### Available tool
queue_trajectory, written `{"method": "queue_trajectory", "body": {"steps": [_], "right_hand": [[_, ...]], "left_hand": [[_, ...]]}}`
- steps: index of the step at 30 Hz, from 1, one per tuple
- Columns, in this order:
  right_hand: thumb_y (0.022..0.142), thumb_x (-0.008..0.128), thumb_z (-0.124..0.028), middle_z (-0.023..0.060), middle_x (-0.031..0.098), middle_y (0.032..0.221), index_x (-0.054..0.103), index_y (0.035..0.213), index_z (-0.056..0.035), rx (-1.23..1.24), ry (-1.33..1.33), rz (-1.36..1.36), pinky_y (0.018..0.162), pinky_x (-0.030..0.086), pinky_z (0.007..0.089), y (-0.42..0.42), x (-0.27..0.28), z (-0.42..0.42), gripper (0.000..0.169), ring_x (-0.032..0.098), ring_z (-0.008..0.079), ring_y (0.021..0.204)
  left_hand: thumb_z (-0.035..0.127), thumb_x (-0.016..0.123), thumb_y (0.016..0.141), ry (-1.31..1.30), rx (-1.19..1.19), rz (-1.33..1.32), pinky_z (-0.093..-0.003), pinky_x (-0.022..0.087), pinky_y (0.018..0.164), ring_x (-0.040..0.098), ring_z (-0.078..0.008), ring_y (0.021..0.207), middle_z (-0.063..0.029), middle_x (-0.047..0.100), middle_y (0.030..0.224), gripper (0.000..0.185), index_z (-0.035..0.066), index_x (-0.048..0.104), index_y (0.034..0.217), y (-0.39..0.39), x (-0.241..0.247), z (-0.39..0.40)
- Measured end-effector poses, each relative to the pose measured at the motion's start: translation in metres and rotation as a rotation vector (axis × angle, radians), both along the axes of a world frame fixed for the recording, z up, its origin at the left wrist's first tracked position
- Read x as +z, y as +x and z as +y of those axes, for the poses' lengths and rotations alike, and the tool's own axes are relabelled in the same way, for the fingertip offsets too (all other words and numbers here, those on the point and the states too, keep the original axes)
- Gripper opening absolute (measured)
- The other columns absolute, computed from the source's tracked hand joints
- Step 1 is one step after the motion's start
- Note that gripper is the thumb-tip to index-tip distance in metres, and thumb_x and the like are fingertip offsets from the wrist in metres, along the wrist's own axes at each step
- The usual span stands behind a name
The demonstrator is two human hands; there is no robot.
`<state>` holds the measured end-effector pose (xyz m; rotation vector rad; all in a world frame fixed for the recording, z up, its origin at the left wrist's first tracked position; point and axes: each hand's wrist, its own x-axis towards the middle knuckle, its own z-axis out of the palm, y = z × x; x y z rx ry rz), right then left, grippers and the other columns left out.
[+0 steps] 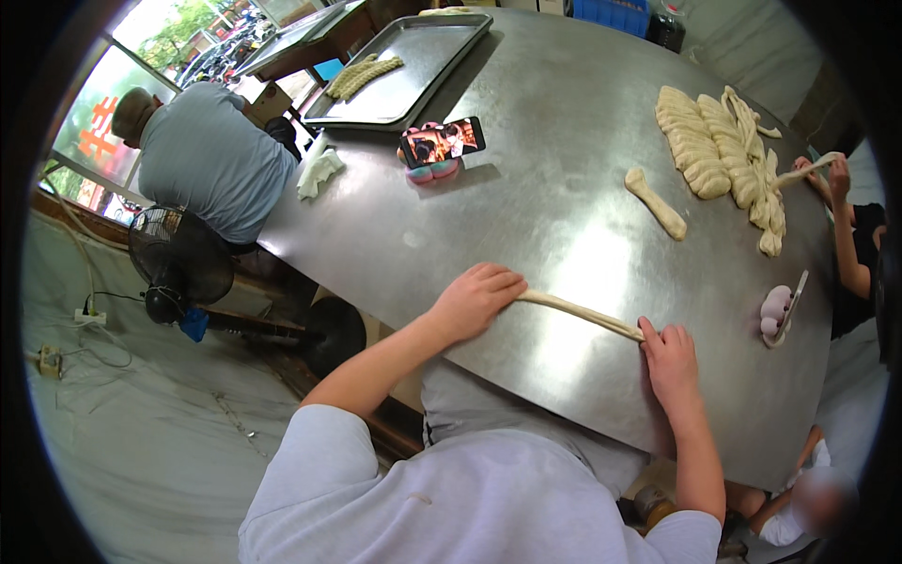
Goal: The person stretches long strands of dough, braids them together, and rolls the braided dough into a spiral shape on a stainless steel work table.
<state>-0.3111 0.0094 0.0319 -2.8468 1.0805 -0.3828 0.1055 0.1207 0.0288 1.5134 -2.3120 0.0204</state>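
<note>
A long, thin dough strand (578, 314) stretches between my hands, low over the steel tabletop near its front edge. It looks doubled, with a groove along its length. My left hand (483, 299) covers the strand's left end, fingers together and bent over it. At the other end, my right hand (673, 356) pinches the strand between thumb and fingers. Beyond my right hand, a short, thick dough piece (655, 204) lies alone on the steel table (550, 176). Farther right is a large pile of dough pieces (712, 148) laid side by side.
A metal tray (437, 63) holds braided dough (363, 76) at the back left. A phone (451, 141) leans on a stand; another phone (789, 307) stands at right. A co-worker's hands (835, 173) hold dough. A seated person (211, 148) and a fan (180, 254) are left.
</note>
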Motion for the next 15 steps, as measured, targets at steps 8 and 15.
{"method": "queue_trajectory", "body": {"steps": [8, 15], "right_hand": [[0.102, 0.070, -0.016, 0.0379, 0.044, 0.166, 0.046, 0.156, 0.0160, -0.071, 0.124, -0.109, 0.133, 0.030, 0.0598, 0.118, -0.018, 0.041, 0.067, 0.038, 0.0520, 0.160], [0.104, 0.070, -0.034, 0.0277, 0.046, 0.170, 0.048, 0.159, 0.0092, -0.248, -0.092, 0.038, 0.131, 0.028, 0.0681, 0.115, -0.020, -0.027, 0.074, 0.039, 0.0437, 0.162]], "left_hand": [[0.037, 0.066, 0.109, 0.179, 0.117, 0.264, -0.0565, 0.036, 0.131, 0.045, -0.0410, 0.159, -0.0162, 0.054, 0.168, 0.063, 0.006, 0.053, 0.162, -0.109, -0.022, -0.044], [0.053, 0.056, 0.112, 0.072, 0.471, -0.128, -0.0776, 0.019, 0.130, 0.036, -0.0401, 0.165, -0.0089, 0.047, 0.176, 0.066, 0.016, 0.053, 0.166, -0.100, -0.016, -0.071]]}}
